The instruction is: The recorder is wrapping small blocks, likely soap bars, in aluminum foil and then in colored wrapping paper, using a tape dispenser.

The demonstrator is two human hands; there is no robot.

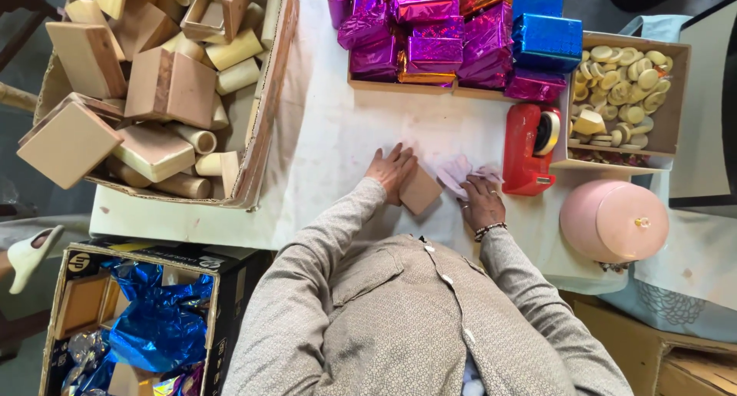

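Observation:
A small square wooden block point(421, 190) lies on the white table cover point(330, 127) in front of me. My left hand point(391, 170) rests flat on the table, touching the block's left edge. My right hand point(480, 201) presses down on a pale pink sheet of wrapping point(457, 172) just right of the block. A beaded bracelet circles my right wrist. Both sleeves are grey-beige.
A big cardboard box point(265, 112) of wooden blocks and cylinders fills the left. Shiny magenta and blue wrapped blocks point(453, 39) are stacked at the top. A red tape dispenser point(530, 149), a box of round wooden discs point(622, 81), a pink round lid point(613, 221) sit right.

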